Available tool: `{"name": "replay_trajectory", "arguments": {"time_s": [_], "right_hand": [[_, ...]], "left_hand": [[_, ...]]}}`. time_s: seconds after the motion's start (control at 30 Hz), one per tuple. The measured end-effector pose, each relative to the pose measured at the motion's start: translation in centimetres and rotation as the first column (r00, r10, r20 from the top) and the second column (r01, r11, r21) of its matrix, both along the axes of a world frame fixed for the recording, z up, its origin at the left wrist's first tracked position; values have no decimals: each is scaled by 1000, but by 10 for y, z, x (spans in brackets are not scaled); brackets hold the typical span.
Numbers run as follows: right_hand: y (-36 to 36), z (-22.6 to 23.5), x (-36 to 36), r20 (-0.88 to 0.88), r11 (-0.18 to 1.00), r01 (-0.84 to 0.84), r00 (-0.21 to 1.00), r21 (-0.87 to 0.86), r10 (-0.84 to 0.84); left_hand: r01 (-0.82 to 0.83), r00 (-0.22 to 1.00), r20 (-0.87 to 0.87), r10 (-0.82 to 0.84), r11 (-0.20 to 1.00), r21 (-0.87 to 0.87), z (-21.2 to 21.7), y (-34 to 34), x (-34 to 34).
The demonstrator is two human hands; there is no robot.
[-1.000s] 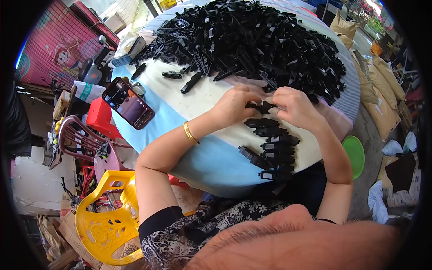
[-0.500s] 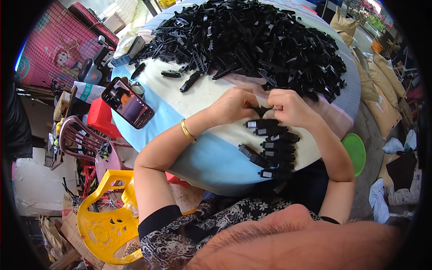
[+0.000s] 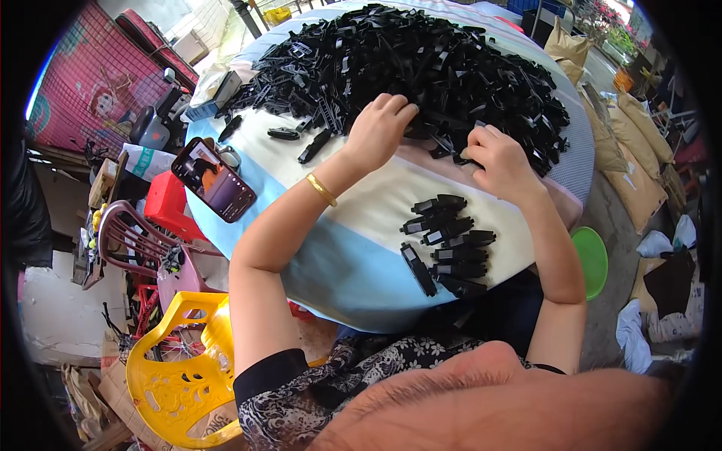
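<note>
- Locate left hand [image 3: 378,131] and right hand [image 3: 498,162] at near edge of heaped small black plastic parts [image 3: 421,64], on blue-and-cream cloth-covered worktop [image 3: 301,244].
- Can't tell grip, empty or grasping.
- Pinch single parts; avoid snagging.

Round table [image 3: 376,207] under a cloth banded in blue, cream and pink; clock positions taken from its middle, 12 being the far side. From 10 through 12 to 2 o'clock: a broad heap of black parts [image 3: 421,68]. At 10: a blue box [image 3: 218,101]. Between 9 and 10, nearer the middle: loose black pieces [image 3: 314,146]. At 9: a phone [image 3: 214,180], screen lit. At 5: a cluster of black pieces [image 3: 460,255], closely grouped.
</note>
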State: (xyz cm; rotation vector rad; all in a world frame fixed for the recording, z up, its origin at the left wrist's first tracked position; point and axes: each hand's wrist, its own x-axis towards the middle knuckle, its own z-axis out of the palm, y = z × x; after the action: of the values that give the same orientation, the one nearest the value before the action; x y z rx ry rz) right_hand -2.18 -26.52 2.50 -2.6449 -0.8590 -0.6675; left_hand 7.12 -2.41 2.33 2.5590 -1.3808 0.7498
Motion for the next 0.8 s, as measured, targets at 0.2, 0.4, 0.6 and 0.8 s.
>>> {"name": "replay_trajectory", "arguments": {"time_s": [0.2,0.4,0.6,0.8], "right_hand": [[4,-9,-1,124,999,35,992,-26,-32],[9,0,-1,163,986,-54,986,160,28],[37,-13,-10,-348,655,48,875,754,337],[32,4,-20,-480,958,52,872,280,93]], "left_hand": [[-256,544,-729,-414,746,-615,-2,2,-45],[-158,595,-743,-306,862,-482,-31,3,-53],[-93,738,-662,-131,952,-292,-12,1,-75],[-177,786,-615,67,977,-120,-4,9,-82]]}}
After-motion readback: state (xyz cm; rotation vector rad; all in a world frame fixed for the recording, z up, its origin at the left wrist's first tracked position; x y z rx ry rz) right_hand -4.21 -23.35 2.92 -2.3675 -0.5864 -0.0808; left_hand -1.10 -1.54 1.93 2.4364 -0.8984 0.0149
